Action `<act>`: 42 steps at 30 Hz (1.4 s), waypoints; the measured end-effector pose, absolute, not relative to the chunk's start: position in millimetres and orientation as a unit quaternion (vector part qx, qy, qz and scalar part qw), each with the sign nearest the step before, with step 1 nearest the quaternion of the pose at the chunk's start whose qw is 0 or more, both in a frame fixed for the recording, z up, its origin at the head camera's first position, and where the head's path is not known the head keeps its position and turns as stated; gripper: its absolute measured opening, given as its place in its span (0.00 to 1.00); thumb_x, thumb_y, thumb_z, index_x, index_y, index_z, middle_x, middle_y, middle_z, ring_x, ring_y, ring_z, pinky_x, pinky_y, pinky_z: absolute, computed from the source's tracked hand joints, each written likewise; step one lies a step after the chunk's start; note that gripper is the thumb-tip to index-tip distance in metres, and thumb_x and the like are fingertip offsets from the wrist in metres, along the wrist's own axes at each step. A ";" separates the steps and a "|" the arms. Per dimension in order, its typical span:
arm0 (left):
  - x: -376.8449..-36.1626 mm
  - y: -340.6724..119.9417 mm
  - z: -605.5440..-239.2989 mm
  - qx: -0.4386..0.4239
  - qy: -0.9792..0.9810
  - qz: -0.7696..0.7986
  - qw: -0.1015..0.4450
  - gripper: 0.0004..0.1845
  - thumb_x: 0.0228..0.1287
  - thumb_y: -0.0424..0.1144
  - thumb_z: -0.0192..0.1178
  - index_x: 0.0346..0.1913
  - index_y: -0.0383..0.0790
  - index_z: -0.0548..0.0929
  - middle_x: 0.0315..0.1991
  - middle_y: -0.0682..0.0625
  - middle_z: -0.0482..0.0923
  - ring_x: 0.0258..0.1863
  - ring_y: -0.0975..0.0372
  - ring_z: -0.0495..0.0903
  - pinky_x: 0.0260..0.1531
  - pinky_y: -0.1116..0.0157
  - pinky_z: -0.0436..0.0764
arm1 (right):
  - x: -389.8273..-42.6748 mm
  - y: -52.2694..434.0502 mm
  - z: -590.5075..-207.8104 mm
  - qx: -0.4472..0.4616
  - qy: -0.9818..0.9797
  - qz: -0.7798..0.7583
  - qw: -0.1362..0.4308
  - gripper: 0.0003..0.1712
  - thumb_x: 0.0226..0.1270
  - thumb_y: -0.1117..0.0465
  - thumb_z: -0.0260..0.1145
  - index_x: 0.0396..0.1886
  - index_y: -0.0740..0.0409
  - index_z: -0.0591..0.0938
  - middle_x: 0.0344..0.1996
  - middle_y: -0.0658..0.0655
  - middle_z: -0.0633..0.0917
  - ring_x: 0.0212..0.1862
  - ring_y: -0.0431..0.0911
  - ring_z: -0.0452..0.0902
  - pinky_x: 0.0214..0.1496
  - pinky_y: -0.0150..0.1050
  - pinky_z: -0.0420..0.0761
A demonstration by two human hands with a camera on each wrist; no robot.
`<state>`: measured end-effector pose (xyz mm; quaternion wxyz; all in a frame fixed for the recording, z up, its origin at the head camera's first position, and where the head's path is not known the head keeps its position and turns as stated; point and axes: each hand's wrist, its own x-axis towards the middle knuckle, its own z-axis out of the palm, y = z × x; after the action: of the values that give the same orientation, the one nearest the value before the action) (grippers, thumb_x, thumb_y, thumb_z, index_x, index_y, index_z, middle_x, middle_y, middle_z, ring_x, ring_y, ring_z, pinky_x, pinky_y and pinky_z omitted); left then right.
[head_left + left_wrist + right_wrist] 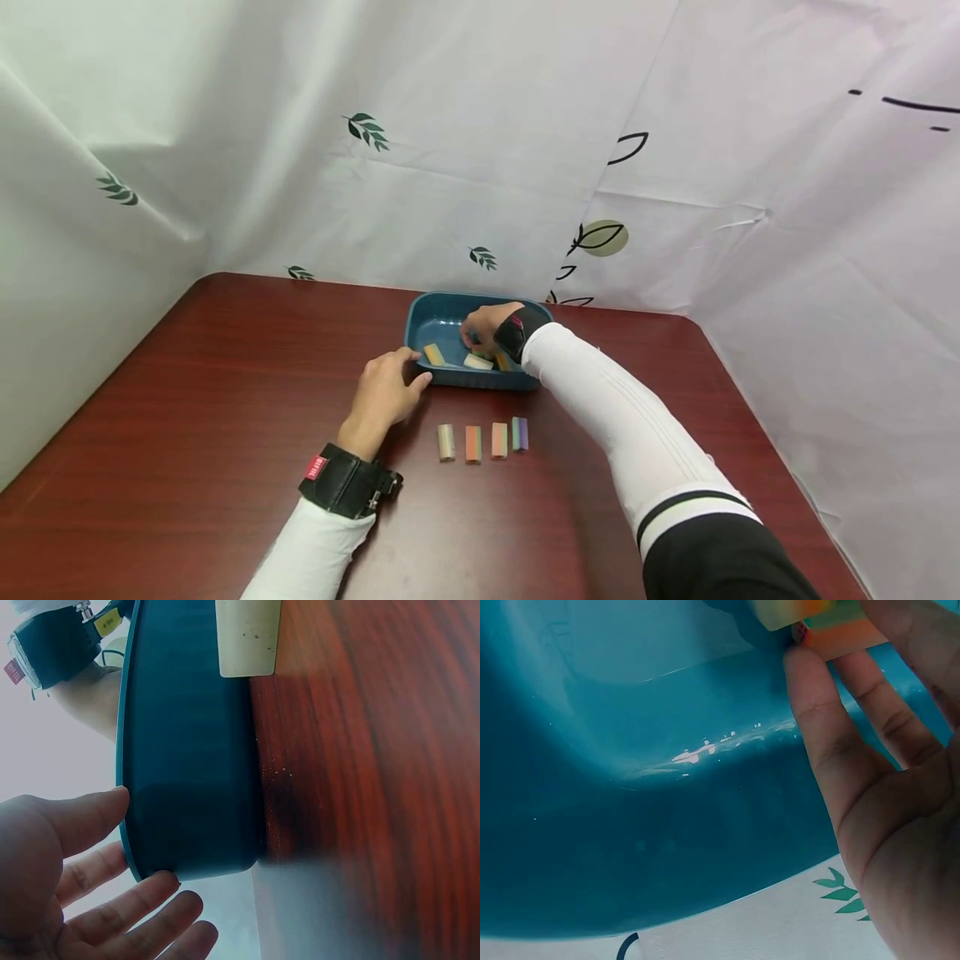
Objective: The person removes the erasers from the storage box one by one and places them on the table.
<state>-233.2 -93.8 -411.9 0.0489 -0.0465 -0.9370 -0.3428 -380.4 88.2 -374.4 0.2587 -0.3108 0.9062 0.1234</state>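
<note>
A blue plastic bin (472, 379) stands near the table's back edge. My left hand (386, 392) is at its front left corner, thumb and fingertips touching the rim, fingers loosely spread. Inside the bin, my right hand (483, 325) pinches a small orange-and-green block (847, 639) between thumb and fingers. Close by in the bin lie a yellow block (433, 355), a cream block (477, 362) and an orange-yellow block (502, 362). In front of the bin stand a cream block (446, 442), an orange-green block (472, 445), a peach-green block (499, 441) and a green-purple block (520, 434) in a row.
The dark red wooden table (225, 400) has rounded back corners. A white cloth (450, 167) with leaf prints hangs behind it and along the sides. My right sleeve (630, 417) crosses over the table's right part.
</note>
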 end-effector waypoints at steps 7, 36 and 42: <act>-231.6 -91.4 -408.5 -0.047 -0.937 -0.343 0.051 0.22 0.65 0.44 0.64 0.59 0.38 0.78 0.57 0.37 0.76 0.58 0.43 0.72 0.55 0.45 0.73 | -373.9 89.5 -368.3 -0.307 0.910 0.127 0.247 0.05 0.71 0.55 0.60 0.33 0.42 0.79 0.35 0.47 0.77 0.27 0.41 0.68 0.27 0.35 0.68; -231.7 -93.0 -407.1 -0.046 -0.942 -0.331 0.036 0.23 0.66 0.44 0.63 0.61 0.37 0.77 0.59 0.36 0.75 0.61 0.42 0.69 0.58 0.44 0.70 | -365.3 118.8 -338.5 -0.295 0.929 -0.076 0.208 0.13 0.59 0.64 0.71 0.41 0.55 0.77 0.36 0.54 0.79 0.37 0.47 0.74 0.37 0.38 0.74; -230.9 -92.3 -408.5 -0.053 -0.941 -0.331 0.037 0.23 0.67 0.43 0.62 0.61 0.37 0.76 0.59 0.35 0.74 0.61 0.40 0.69 0.59 0.44 0.69 | -346.1 136.6 -329.8 -0.291 0.934 -0.129 0.162 0.16 0.61 0.61 0.71 0.46 0.56 0.76 0.33 0.54 0.82 0.35 0.47 0.78 0.38 0.40 0.77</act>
<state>-230.9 -92.3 -408.5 0.0371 -0.0532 -0.9414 -0.3309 -346.1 136.6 -329.8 0.1623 -0.2914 0.9339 -0.1287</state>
